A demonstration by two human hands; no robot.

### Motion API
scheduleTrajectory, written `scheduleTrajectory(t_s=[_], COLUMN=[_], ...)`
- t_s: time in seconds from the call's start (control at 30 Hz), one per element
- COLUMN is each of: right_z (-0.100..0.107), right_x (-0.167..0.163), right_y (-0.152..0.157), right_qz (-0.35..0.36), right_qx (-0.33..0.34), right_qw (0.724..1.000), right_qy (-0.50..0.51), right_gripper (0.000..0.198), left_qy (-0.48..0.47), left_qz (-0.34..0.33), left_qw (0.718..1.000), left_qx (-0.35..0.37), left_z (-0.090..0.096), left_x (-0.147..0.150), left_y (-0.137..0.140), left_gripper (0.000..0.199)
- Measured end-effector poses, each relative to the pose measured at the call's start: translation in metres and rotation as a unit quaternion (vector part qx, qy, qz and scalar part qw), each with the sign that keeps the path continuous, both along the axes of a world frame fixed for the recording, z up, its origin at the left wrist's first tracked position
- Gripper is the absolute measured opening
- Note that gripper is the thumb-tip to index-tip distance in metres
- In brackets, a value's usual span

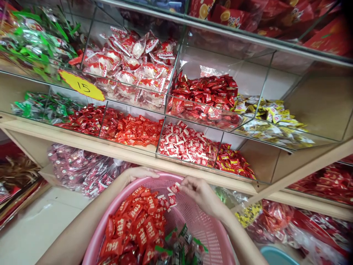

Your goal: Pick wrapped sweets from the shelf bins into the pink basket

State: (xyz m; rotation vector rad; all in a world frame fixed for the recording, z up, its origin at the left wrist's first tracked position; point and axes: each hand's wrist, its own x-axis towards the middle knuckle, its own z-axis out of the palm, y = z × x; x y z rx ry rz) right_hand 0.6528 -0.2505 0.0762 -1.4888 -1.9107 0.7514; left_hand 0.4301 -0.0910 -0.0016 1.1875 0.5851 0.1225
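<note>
A pink plastic basket [212,232] fills the lower middle of the view. My left hand [142,173] grips its far rim at the left. Above the basket's far side, my right hand [194,189] pinches a small red-and-white wrapped candy [173,188]. A few candies of that same kind [167,202] lie just below, inside the basket. Many red wrapped candies [138,221] are heaped on the left of it. Green-and-dark wrapped candies [180,244] sit near its front. Straight ahead, a shelf bin holds matching red-and-white candies [187,143].
Clear-walled bins hold orange-red candies [138,129], dark red ones [204,92] and yellow packets [275,110]. A yellow price tag [82,85] reads 15. The wooden shelf edge [124,154] runs just beyond the basket. Bagged candies [82,169] and a blue-green tub [277,254] are below.
</note>
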Motion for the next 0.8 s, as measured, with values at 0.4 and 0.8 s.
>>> scheduleTrajectory(t_s=[0.4, 0.8], right_z=[-0.048, 0.012], right_x=[-0.007, -0.006], right_y=[0.044, 0.032], right_qz=[0.072, -0.117], right_qx=[-0.123, 0.15], right_qw=[0.969, 0.973], right_qy=[-0.201, -0.134], right_gripper=[0.007, 0.027], left_qy=[0.022, 0.022], left_qz=[0.0, 0.004], left_qw=[1.0, 1.0], left_qx=[0.009, 0.022], left_z=[-0.001, -0.002], left_x=[-0.003, -0.002], left_y=[0.003, 0.003], left_gripper=[0.05, 0.046])
